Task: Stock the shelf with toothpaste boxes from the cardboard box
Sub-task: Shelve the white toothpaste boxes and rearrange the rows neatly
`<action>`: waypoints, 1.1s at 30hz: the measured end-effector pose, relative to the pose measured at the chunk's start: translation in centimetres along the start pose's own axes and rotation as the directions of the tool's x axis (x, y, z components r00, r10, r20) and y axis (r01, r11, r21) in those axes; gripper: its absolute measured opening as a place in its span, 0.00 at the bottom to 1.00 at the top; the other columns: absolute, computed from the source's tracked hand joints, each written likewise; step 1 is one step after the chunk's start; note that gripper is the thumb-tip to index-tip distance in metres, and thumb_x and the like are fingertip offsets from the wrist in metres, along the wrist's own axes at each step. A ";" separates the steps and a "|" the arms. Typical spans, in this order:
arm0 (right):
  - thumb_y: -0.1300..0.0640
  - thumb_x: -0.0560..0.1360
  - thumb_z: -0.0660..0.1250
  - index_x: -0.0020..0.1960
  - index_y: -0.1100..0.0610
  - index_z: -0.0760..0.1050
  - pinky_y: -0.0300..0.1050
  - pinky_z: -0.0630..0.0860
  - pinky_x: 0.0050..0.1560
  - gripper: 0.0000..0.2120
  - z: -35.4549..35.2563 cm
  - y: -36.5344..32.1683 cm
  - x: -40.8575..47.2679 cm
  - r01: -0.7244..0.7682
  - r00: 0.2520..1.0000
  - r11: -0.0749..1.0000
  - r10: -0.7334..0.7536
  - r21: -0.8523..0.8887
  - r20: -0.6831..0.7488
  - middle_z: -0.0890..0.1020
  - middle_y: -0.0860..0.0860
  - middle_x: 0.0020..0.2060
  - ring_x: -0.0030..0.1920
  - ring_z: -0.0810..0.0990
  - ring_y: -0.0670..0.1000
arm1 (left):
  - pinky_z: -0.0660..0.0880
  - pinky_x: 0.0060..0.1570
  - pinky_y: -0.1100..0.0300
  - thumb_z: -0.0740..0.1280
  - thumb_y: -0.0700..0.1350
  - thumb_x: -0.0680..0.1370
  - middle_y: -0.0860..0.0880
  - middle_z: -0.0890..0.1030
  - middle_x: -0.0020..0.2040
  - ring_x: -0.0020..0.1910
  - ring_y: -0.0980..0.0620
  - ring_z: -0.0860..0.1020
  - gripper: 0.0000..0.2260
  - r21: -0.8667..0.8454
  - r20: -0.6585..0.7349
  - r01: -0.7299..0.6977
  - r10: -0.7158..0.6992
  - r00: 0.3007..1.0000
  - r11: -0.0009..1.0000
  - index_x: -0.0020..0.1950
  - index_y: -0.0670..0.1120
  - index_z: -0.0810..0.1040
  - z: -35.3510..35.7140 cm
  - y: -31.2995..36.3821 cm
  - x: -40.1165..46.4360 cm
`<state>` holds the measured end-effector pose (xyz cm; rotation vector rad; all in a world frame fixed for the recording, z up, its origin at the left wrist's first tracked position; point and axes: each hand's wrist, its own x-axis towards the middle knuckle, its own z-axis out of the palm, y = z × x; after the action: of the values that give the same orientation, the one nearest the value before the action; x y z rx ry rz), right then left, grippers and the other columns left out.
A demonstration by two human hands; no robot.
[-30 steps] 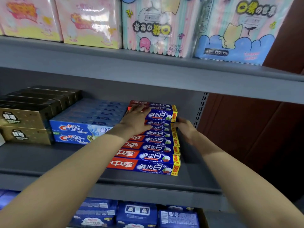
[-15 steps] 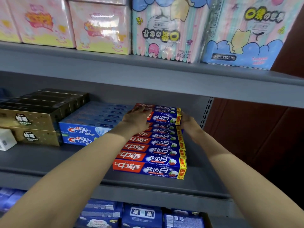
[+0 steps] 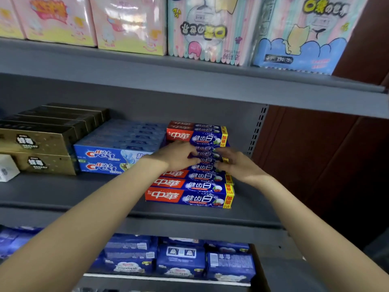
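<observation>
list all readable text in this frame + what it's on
"Crest": the two blue boxes, front faces.
"中華": red-and-blue boxes, red end.
"健齿白": same boxes, blue part.
"15g": their yellow end tab.
"290": tissue pack label, top shelf.
Unreadable: gold boxes, pink packs, blue packs below, white box.

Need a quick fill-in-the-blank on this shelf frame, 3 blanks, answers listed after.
1. Both hands, left hand and right hand, rest on the red-and-blue ____ boxes.
2. Directly left of that stack sit blue boxes branded ____.
3. The gold boxes lie at the shelf's far ____.

Answers: toothpaste; Crest; left
</observation>
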<state>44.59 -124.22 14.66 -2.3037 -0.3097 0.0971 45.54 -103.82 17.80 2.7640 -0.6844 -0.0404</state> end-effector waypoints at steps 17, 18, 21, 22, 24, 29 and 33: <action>0.42 0.68 0.72 0.65 0.46 0.66 0.57 0.73 0.63 0.28 5.1 -2.4 -6.1 -0.076 0.977 0.970 0.119 0.232 -0.176 0.77 0.51 0.61 0.61 0.76 0.52 | 0.73 0.56 0.49 0.71 0.52 0.73 0.39 0.73 0.61 0.61 0.41 0.72 0.24 -0.345 -0.401 0.303 -0.431 0.808 0.889 0.64 0.41 0.71 3.9 0.0 -8.3; 0.38 0.66 0.72 0.66 0.46 0.65 0.57 0.71 0.65 0.33 5.3 -2.6 -6.5 -0.076 0.978 0.980 0.110 0.186 -0.179 0.76 0.50 0.62 0.64 0.73 0.53 | 0.72 0.56 0.49 0.71 0.53 0.73 0.38 0.72 0.60 0.61 0.40 0.71 0.26 -0.367 -0.378 0.340 -0.473 0.796 0.866 0.64 0.40 0.70 4.1 -0.1 -8.3; 0.41 0.66 0.74 0.69 0.50 0.64 0.57 0.61 0.72 0.36 5.8 -3.0 -7.2 -0.088 0.974 0.994 0.098 0.059 -0.203 0.72 0.49 0.67 0.73 0.60 0.54 | 0.72 0.53 0.51 0.70 0.53 0.74 0.38 0.74 0.58 0.58 0.40 0.73 0.25 -0.422 -0.299 0.355 -0.497 0.815 0.834 0.61 0.35 0.70 3.7 0.0 -8.5; 0.44 0.67 0.74 0.69 0.52 0.64 0.56 0.59 0.73 0.35 5.9 -2.9 -7.3 -0.089 0.971 0.996 0.093 0.028 -0.222 0.72 0.50 0.67 0.74 0.57 0.54 | 0.73 0.52 0.53 0.70 0.52 0.75 0.39 0.75 0.58 0.57 0.41 0.75 0.24 -0.447 -0.286 0.333 -0.486 0.826 0.830 0.60 0.35 0.71 3.5 0.2 -8.5; 0.47 0.68 0.74 0.70 0.53 0.64 0.53 0.60 0.73 0.34 6.0 -3.1 -7.4 -0.113 0.962 0.994 0.110 0.000 -0.251 0.71 0.52 0.69 0.75 0.55 0.54 | 0.72 0.50 0.56 0.70 0.49 0.75 0.40 0.75 0.58 0.56 0.43 0.76 0.21 -0.490 -0.269 0.300 -0.470 0.841 0.818 0.60 0.36 0.72 3.2 0.5 -8.5; 0.44 0.66 0.75 0.70 0.55 0.63 0.53 0.65 0.70 0.38 6.0 -3.6 -7.5 -0.196 0.955 0.980 0.181 -0.043 -0.233 0.66 0.54 0.72 0.75 0.59 0.55 | 0.72 0.54 0.55 0.70 0.50 0.75 0.40 0.75 0.60 0.59 0.43 0.75 0.22 -0.466 -0.239 0.313 -0.458 0.856 0.828 0.62 0.37 0.72 2.8 0.2 -8.2; 0.44 0.66 0.74 0.71 0.54 0.64 0.56 0.59 0.73 0.38 5.8 -4.0 -7.7 -0.174 0.962 0.964 0.123 -0.200 -0.245 0.64 0.54 0.73 0.75 0.58 0.55 | 0.74 0.56 0.51 0.69 0.56 0.74 0.40 0.74 0.60 0.60 0.42 0.75 0.26 -0.258 -0.336 0.283 -0.361 0.870 0.924 0.63 0.38 0.71 3.2 -0.1 -9.0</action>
<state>35.39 -119.42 13.47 -2.5263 -0.0265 -0.1363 37.28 -100.47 14.34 2.5495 -0.1029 0.3288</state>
